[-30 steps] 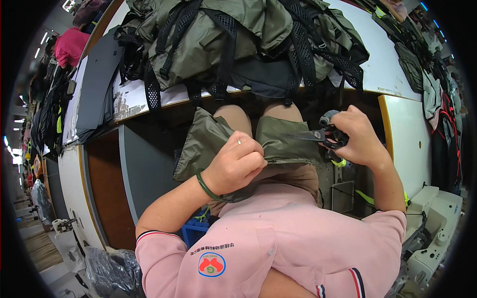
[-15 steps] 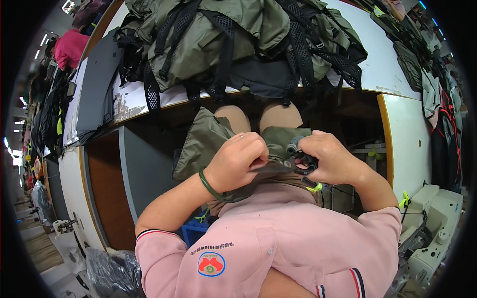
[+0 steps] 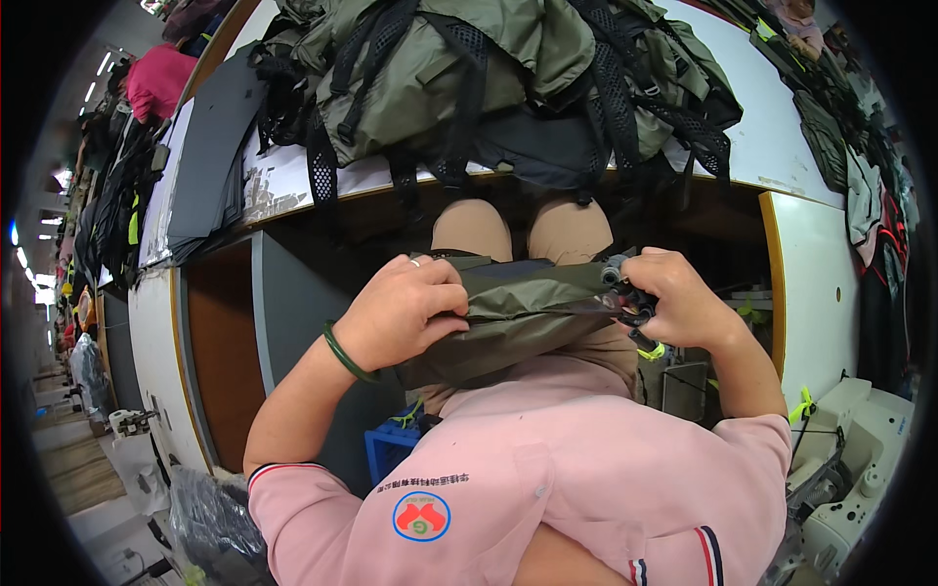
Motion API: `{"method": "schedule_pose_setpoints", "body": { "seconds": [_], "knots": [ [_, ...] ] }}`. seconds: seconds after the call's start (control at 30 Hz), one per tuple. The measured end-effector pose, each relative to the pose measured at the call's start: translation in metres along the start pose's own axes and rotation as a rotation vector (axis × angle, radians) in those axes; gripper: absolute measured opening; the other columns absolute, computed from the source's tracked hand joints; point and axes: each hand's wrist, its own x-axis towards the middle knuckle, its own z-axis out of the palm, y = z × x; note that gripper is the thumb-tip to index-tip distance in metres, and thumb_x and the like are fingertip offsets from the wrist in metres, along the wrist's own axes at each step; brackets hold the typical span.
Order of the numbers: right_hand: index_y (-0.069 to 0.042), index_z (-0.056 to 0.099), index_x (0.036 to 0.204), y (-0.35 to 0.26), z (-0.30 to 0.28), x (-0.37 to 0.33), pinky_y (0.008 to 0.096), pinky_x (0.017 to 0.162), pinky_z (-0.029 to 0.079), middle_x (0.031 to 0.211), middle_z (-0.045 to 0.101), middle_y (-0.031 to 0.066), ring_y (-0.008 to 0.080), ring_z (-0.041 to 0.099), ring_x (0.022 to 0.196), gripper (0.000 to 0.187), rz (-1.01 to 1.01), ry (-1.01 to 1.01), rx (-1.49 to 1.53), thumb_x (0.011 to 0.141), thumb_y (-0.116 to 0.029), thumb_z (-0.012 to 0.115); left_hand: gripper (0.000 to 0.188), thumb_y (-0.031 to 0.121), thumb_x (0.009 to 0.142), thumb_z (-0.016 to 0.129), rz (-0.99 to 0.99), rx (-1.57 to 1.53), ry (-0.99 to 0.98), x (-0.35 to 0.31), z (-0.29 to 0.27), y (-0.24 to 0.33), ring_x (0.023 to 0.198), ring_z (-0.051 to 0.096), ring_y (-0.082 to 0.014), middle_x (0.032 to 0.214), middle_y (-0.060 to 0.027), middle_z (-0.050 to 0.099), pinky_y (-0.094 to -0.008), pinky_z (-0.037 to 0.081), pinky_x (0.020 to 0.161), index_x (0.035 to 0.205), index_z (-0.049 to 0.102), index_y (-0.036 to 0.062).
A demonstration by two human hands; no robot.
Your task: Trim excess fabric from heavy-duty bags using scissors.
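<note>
An olive green fabric piece [image 3: 547,332] stretches across my lap between both hands. My left hand [image 3: 415,305] is closed, pinching the top edge of the fabric at its left side. My right hand [image 3: 682,295] is closed around a dark object with a grey round end [image 3: 625,283] at the fabric's right end. Fingers cover much of that object, so I cannot tell its exact kind. A bright yellow-green bit [image 3: 653,352] shows just below it.
Olive green backpacks with black mesh straps [image 3: 469,88] lie heaped on the white table [image 3: 767,146] ahead. Dark grey sheets [image 3: 210,146] sit at the left. A sewing machine [image 3: 860,459] stands to my right, a blue crate [image 3: 391,454] below left.
My left hand has moved left, and the fabric that hung loosely is now stretched out between my hands. My right hand has shifted slightly right, still gripping the dark object.
</note>
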Motion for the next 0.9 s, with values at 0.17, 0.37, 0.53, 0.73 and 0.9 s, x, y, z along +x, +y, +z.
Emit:
{"method": "schedule_pose_setpoints", "body": {
  "seconds": [0.17,0.37,0.53,0.73,0.9],
  "knots": [
    [-0.004,0.053,0.073,0.01,-0.001,-0.01,0.038,0.065,0.046,0.068,0.057,0.01,0.032,0.056,0.066,0.022,0.01,0.047,-0.055,0.066,-0.004,0.074,0.022,0.007,0.065,0.076,0.347,0.352,0.422,-0.007,0.002,0.019,0.08,0.06,-0.0173,0.09,0.0004,0.062,-0.0364,0.044,0.076,0.076,0.059,0.0141],
    [-0.003,0.053,0.073,0.01,-0.002,-0.014,0.0389,0.064,0.046,0.066,0.054,0.011,0.0333,0.055,0.064,0.022,-0.046,0.048,-0.006,0.068,-0.004,0.074,0.02,0.001,0.067,0.071,0.447,0.36,0.518,-0.012,0.019,0.019,0.081,0.061,-0.0176,0.094,-0.002,0.065,-0.0332,0.045,0.074,0.075,0.057,0.0139],
    [-0.003,0.053,0.073,0.011,0.001,-0.015,0.039,0.065,0.046,0.067,0.055,0.0108,0.0333,0.055,0.065,0.022,-0.055,0.053,0.004,0.069,-0.005,0.074,0.018,0.002,0.066,0.069,0.409,0.246,0.49,-0.007,0.021,0.02,0.079,0.061,-0.0178,0.096,-0.0037,0.067,-0.0331,0.046,0.071,0.073,0.056,0.0105],
    [-0.004,0.053,0.073,0.011,0.006,-0.012,0.0393,0.066,0.046,0.069,0.056,0.0104,0.0334,0.054,0.065,0.024,-0.079,0.037,-0.028,0.068,-0.006,0.075,0.029,0.003,0.069,0.08,0.196,-0.016,0.357,0.001,0.037,0.027,0.072,0.058,-0.0212,0.095,-0.0063,0.067,-0.0334,0.044,0.065,0.094,0.066,0.007],
    [-0.005,0.053,0.072,0.014,0.008,-0.013,0.0395,0.066,0.046,0.069,0.057,0.0099,0.033,0.055,0.066,0.024,-0.065,0.024,-0.043,0.066,-0.007,0.076,0.028,0.005,0.07,0.081,0.288,0.132,0.331,-0.005,0.044,0.013,0.068,0.056,-0.0186,0.092,-0.0046,0.064,-0.0319,0.042,0.061,0.095,0.07,0.0073]
  ]
}}
